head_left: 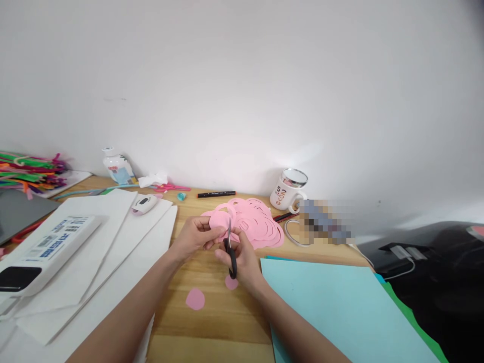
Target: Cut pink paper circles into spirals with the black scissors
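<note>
My left hand (198, 233) pinches a piece of pink paper (218, 220) with a rounded outline. In my right hand (242, 257) is a pair of scissors (232, 262) with black handles, their blades pointing up at the right edge of that paper. Behind both hands spreads a heap of curled pink paper strips (260, 224). Two small pink cut shapes lie nearer to me on the wooden table: a rounded petal-like piece (195, 299) and a smaller one (231, 283) just under my right hand.
Light blue paper sheets (325, 297) lie at the right, white sheets (113, 272) with a white boxy device (56, 252) at the left. Along the wall stand a white mug (288, 190), a black marker (216, 194), pink scissors (172, 187), a white bottle (119, 166) and colourful pipe cleaners (34, 174).
</note>
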{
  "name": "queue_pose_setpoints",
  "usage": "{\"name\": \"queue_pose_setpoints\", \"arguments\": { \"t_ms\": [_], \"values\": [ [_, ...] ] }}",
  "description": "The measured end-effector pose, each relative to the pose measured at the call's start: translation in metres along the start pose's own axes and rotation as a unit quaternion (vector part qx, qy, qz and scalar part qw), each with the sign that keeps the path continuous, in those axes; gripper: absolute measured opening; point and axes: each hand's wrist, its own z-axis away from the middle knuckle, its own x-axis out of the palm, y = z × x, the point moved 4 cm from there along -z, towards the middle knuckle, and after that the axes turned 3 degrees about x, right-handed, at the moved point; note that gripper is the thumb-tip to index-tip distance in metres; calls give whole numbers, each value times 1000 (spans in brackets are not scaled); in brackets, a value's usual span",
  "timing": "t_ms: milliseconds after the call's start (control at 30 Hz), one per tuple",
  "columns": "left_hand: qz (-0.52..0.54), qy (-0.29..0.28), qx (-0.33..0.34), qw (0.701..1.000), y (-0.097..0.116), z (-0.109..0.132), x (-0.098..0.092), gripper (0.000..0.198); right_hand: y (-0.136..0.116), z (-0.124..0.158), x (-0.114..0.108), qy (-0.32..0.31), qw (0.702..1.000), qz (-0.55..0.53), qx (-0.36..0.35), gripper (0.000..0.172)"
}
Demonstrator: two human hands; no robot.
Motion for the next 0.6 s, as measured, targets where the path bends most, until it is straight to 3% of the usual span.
{"name": "queue_pose_setpoints", "arguments": {
  "t_ms": [600],
  "values": [
    [-1, 33, -3, 999, 6, -1, -4, 29, 2, 0, -3, 22, 999, 25, 35, 57]
  ]
}}
